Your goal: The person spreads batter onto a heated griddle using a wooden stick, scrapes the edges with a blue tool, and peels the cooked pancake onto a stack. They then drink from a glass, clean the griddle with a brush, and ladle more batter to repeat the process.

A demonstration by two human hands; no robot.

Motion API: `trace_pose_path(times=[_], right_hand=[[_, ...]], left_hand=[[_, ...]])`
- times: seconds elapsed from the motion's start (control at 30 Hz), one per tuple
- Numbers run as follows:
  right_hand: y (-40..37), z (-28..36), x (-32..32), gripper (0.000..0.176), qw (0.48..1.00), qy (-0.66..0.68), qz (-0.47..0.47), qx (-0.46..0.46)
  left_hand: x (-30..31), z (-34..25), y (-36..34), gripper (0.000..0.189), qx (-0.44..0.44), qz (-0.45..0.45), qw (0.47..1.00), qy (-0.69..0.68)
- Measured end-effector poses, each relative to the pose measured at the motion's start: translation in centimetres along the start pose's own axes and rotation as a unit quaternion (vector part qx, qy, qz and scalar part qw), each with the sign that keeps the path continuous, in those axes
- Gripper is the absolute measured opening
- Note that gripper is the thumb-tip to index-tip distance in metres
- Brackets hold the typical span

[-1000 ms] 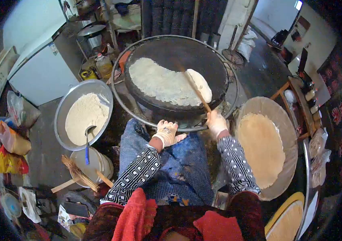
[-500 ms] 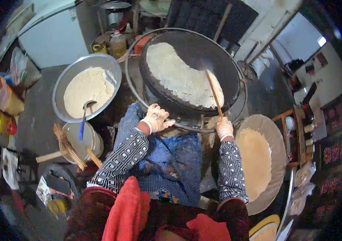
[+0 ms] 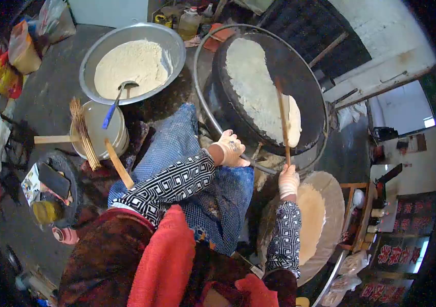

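My right hand [image 3: 288, 182], in a pale glove, is closed round the lower end of a long wooden stick [image 3: 284, 123]. The stick reaches over a round black griddle [image 3: 307, 110] and lies against pale batter [image 3: 254, 82] spread over the griddle's left part. A thicker patch of batter [image 3: 293, 123] sits just right of the stick. My left hand [image 3: 232, 149], gloved too, rests by the metal ring [image 3: 206, 118] around the griddle, its fingers bent but apart. Nothing shows in it.
A metal basin [image 3: 91, 66] of batter with a blue-handled ladle [image 3: 109, 115] stands upper left. Below it is a bucket [image 3: 122, 134] with a whisk brush [image 3: 87, 138] and a wooden scraper [image 3: 118, 165] across it. A finished flatbread [image 3: 310, 222] lies on a round tray [image 3: 333, 204] lower right.
The whole view has turned and shifted, so the griddle appears further right and higher. The stick's far end stands further left against the batter, and my right hand still grips it.
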State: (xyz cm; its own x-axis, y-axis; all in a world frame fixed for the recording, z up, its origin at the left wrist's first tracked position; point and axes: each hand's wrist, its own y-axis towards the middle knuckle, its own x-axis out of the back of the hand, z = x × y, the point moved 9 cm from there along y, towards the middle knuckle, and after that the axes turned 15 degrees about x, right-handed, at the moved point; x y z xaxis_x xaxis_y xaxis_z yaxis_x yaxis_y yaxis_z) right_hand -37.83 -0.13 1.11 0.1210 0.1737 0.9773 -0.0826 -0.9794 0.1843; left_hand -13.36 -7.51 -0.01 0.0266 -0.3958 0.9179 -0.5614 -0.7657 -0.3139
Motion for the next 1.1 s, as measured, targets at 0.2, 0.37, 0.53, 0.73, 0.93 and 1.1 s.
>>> trace_pose_path(times=[0.2, 0.37, 0.53, 0.73, 0.93, 1.1], right_hand=[[0.3, -1.8, 0.1, 0.028, 0.999, -0.007, -0.021, -0.044], [-2.0, 0.9, -1.3, 0.024, 0.998, 0.009, -0.044, 0.047], [0.1, -1.9, 0.6, 0.029, 0.999, 0.030, -0.014, -0.015], [0.8, -1.6, -0.5, 0.034, 0.999, -0.003, -0.022, -0.023], [0.7, 2.6, 0.7, 0.039, 0.990, 0.135, 0.003, -0.034], [2.2, -0.2, 1.6, 0.037, 0.997, 0.020, 0.050, -0.057]], left_hand=[[1.1, 1.2, -1.0, 0.067, -0.023, -0.031, 0.999, 0.018], [1.3, 2.9, -0.8, 0.064, -0.018, -0.050, 0.998, 0.042], [1.6, 5.0, -0.1, 0.059, -0.018, -0.040, 0.998, 0.041], [2.8, 8.2, 1.0, 0.056, 0.000, -0.098, 0.994, 0.038], [4.3, 2.2, -2.2, 0.056, -0.079, -0.290, 0.951, -0.075], [-1.2, -2.3, -0.6, 0.063, -0.016, -0.116, 0.992, -0.047]])
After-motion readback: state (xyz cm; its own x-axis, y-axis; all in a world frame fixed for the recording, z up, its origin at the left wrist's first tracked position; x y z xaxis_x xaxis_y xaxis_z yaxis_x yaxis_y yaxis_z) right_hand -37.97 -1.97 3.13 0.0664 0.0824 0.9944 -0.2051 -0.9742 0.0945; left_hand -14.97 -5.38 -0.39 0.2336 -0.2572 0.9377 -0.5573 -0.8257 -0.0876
